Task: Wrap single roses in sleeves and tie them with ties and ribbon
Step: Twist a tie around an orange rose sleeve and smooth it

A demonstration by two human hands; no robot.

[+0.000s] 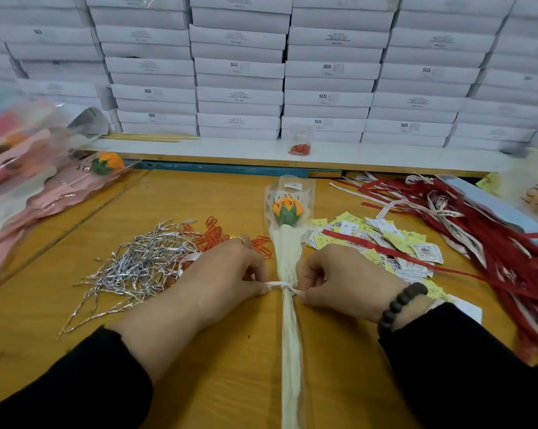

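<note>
While the orange crocheted rose in its cream-and-clear cone sleeve [287, 243] is lying lengthwise on the yellow wooden desk [224, 360], the left hand [230, 270] and the right hand [345, 280] are flanking its stem. The fingers of each hand are pinching one end of a white ribbon [275, 285], which is crossing the sleeve at a silver twist tie. A heap of silver twist ties [143, 261] is lying to the left, orange paper clips [215, 233] beside it, yellow and white paper tags [382, 239] and red ribbon strips [484, 230] to the right.
</note>
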